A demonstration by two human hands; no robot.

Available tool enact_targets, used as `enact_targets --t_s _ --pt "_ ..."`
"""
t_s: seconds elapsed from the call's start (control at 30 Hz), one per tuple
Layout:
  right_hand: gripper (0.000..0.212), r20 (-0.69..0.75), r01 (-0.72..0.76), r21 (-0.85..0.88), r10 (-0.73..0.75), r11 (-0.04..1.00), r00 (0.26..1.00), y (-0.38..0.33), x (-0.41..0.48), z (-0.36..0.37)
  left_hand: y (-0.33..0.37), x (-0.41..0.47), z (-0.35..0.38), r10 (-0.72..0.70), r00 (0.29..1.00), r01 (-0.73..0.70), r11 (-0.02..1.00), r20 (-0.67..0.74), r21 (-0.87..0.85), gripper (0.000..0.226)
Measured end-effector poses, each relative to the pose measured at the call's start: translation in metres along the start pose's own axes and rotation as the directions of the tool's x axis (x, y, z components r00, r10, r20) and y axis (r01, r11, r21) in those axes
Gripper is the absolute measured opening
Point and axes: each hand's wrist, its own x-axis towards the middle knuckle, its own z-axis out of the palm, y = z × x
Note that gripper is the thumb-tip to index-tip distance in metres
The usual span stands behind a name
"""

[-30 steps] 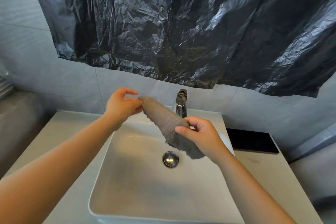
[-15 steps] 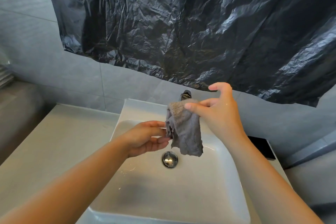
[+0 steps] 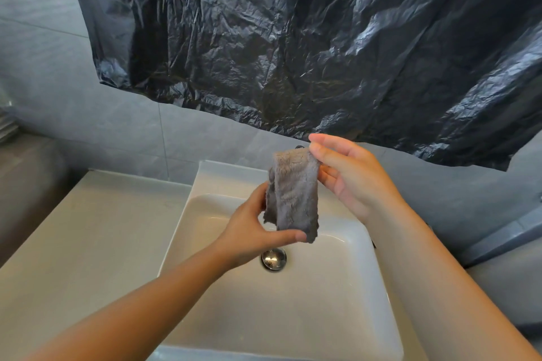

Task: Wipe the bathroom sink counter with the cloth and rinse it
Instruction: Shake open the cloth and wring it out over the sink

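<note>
A grey fluffy cloth (image 3: 293, 193) hangs folded above the white square sink (image 3: 293, 316). My right hand (image 3: 352, 176) pinches its top right corner with thumb and fingers. My left hand (image 3: 252, 237) holds the cloth's lower part, thumb under the bottom edge and fingers behind it. The faucet is almost wholly hidden behind the cloth. The light counter (image 3: 88, 243) stretches to the left of the sink.
A chrome drain plug (image 3: 273, 258) sits in the basin below the cloth. A black plastic sheet (image 3: 293, 38) covers the wall above. Grey tiles (image 3: 88, 114) line the wall behind the counter.
The twisted cloth has been loosened and now hangs folded. My right hand rose to its top corner while my left hand dropped to its lower edge. The view shifted left.
</note>
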Motion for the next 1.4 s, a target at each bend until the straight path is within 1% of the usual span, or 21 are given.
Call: enact_targets --t_s 0.1,0.17,0.27,0.33,0.4,0.47,0.53,0.63,0.7,0.77,0.83,0.9,0.97,1.0,1.07,1.13,1.2,1.23,1.27,1.33,1.4 --pt "0.022 0.015 0.04 -0.055 -0.04 0.998 0.999 0.005 0.006 -0.001 0.005 0.006 0.012 -0.158 0.987 0.163 0.962 0.044 -0.217 0.053" --pt "0.021 -0.022 0.106 -0.187 -0.113 0.977 0.993 0.012 0.011 -0.007 0.006 0.007 0.014 -0.232 0.965 0.258 0.922 0.119 -0.29 0.036" --pt "0.009 -0.005 0.214 -0.493 -0.248 0.844 0.969 0.025 0.018 -0.025 0.007 0.006 0.008 -0.278 0.927 0.354 0.872 0.253 -0.338 0.031" --pt "0.009 0.033 0.214 -0.572 -0.239 0.792 0.971 0.04 0.021 -0.039 0.009 0.006 0.003 -0.295 0.891 0.408 0.852 0.344 -0.329 0.027" --pt "0.016 0.057 0.12 -0.423 -0.106 0.898 0.993 0.063 0.022 -0.051 0.012 0.007 -0.004 -0.298 0.834 0.463 0.836 0.465 -0.294 0.027" --pt "0.022 0.146 -0.094 -0.051 0.101 0.994 0.984 0.089 0.019 -0.054 0.015 0.01 -0.009 -0.262 0.755 0.499 0.825 0.602 -0.267 0.025" --pt "0.03 0.234 -0.236 0.226 0.183 0.945 0.955 0.111 0.011 -0.049 0.018 0.013 -0.01 -0.28 0.695 0.56 0.789 0.662 -0.253 0.021" --pt "0.048 0.215 -0.236 0.39 0.162 0.89 0.963 0.13 0.004 -0.035 0.019 0.018 -0.007 -0.358 0.628 0.644 0.737 0.691 -0.204 0.016" --pt "0.049 0.137 -0.147 0.367 0.104 0.919 0.985 0.131 0.004 -0.028 0.018 0.022 -0.006 -0.395 0.578 0.689 0.705 0.714 -0.168 0.013" --pt "0.039 0.006 -0.03 0.146 0.029 0.989 1.0 0.128 0.007 -0.027 0.018 0.025 -0.008 -0.417 0.531 0.716 0.687 0.737 -0.127 0.012" --pt "0.039 -0.102 0.051 -0.112 -0.062 0.992 0.993 0.125 0.013 -0.033 0.017 0.027 -0.007 -0.453 0.496 0.704 0.709 0.741 -0.038 0.014" --pt "0.045 -0.111 0.089 -0.305 -0.128 0.948 0.985 0.123 0.02 -0.039 0.016 0.029 -0.001 -0.534 0.517 0.625 0.77 0.669 0.132 0.02" --pt "0.047 -0.092 0.066 -0.502 -0.129 0.862 0.987 0.124 0.027 -0.043 0.017 0.03 0.008 -0.592 0.64 0.413 0.803 0.49 0.43 0.028" --pt "0.045 -0.104 0.001 -0.582 -0.075 0.813 0.992 0.126 0.03 -0.043 0.016 0.029 0.013 -0.562 0.724 0.28 0.769 0.4 0.575 0.029" --pt "0.036 -0.144 -0.234 -0.629 0.184 0.742 0.972 0.129 0.038 -0.044 0.014 0.027 0.023 -0.421 0.853 0.041 0.643 0.308 0.765 0.025" --pt "0.024 -0.114 -0.471 -0.651 0.536 0.596 0.836 0.128 0.043 -0.044 0.007 0.025 0.031 -0.324 0.899 -0.128 0.452 0.295 0.883 0.029" --pt "0.018 -0.071 -0.508 -0.743 0.704 0.435 0.706 0.129 0.049 -0.047 -0.004 0.025 0.037 -0.268 0.912 -0.203 0.363 0.31 0.909 0.034" --pt "0.017 -0.069 -0.5 -0.759 0.711 0.417 0.7 0.128 0.052 -0.048 -0.008 0.026 0.039 -0.249 0.92 -0.197 0.377 0.304 0.905 0.035" --pt "0.018 -0.071 -0.495 -0.743 0.682 0.451 0.728 0.126 0.055 -0.05 -0.009 0.028 0.038 -0.245 0.927 -0.159 0.429 0.284 0.889 0.037" --pt "0.028 -0.034 -0.412 -0.657 0.522 0.631 0.852 0.122 0.057 -0.058 -0.006 0.031 0.033 -0.286 0.926 -0.021 0.612 0.246 0.791 0.04" --pt "0.036 0.065 -0.275 -0.51 0.355 0.815 0.933 0.114 0.047 -0.068 -0.001 0.032 0.025 -0.386 0.882 0.145 0.769 0.272 0.622 0.038"
